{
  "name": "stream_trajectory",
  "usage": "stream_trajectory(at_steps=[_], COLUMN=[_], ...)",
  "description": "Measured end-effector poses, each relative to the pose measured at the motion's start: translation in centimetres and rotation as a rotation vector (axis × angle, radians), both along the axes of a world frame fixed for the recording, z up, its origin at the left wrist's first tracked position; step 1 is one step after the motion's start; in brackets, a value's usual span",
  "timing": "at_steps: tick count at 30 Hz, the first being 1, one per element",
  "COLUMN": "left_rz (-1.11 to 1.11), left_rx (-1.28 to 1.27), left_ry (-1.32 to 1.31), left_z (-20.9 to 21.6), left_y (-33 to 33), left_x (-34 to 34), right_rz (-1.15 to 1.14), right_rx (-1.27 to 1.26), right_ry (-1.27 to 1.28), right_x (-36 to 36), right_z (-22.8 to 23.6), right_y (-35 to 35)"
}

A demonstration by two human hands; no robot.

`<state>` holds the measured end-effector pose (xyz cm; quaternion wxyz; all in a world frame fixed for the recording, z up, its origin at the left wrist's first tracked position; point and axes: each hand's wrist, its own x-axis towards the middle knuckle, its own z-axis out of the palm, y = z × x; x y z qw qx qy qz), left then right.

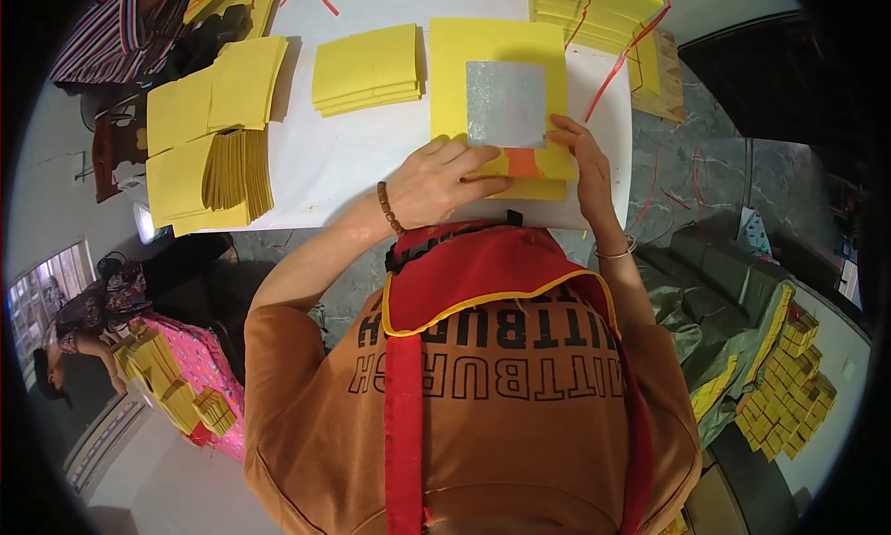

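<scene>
A stack of yellow joss paper (448, 80) lies before me at the table's near edge. Its top sheet carries a silver foil square (506, 103) and an orange patch (522, 162). My left hand (445, 178) grips the lower part of the paper, its fingers bent together over the sheet below the foil. At the right edge, my right hand (591, 168) holds the paper with curled fingers, the index fingertip near the foil's corner. What lies under both hands is hidden.
On the white table (306, 164), a small yellow stack (365, 69) and larger yellow piles (190, 108) stand to the left. Another tall stack (594, 15) with red string (613, 66) is at the back right. A person (102, 298) handles yellow paper at the far left.
</scene>
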<state>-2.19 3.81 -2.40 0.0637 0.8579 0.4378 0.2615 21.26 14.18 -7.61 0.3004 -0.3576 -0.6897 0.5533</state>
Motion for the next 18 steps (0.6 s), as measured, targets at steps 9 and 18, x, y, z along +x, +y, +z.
stream_trajectory(at_steps=[9,18], left_rz=[-0.025,-0.07], left_rx=[-0.132,-0.106], left_ry=[0.069,0.051], left_z=[-0.1,-0.3], left_y=[0.0,0.5], left_x=[-0.7,-1.3], right_rz=[-0.029,-0.025], right_rx=[-0.065,-0.057], right_ry=[0.093,0.086], right_x=[-0.2,-0.2], right_z=[0.0,-0.1], right_y=[-0.1,0.1])
